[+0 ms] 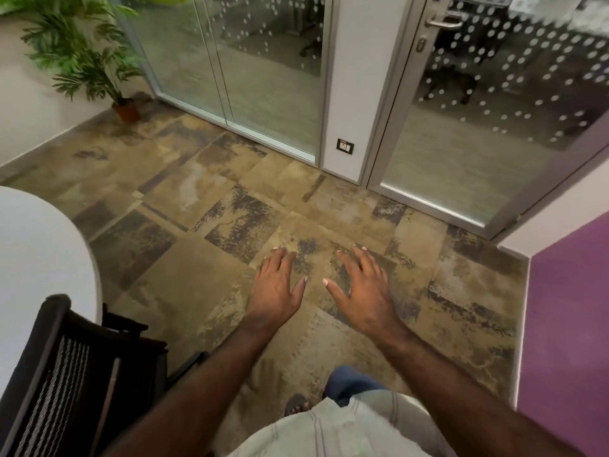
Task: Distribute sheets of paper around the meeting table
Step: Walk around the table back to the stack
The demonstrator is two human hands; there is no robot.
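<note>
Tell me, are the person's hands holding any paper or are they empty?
Empty. Both the left hand and the right hand are spread flat, palms down, above the floor, with no sheet in view.

The floor [211, 206] is covered in carpet tiles with a mottled pattern of tan and dark grey patches, and it runs up to the glass partition and the glass door at the far side. A potted plant [127, 108] stands on it in the far left corner beside the wall, and a black mesh chair [66, 374] stands on it at the near left. The curved edge of a white table [39, 252] shows at the left, just behind the chair, with its visible surface bare.
</note>
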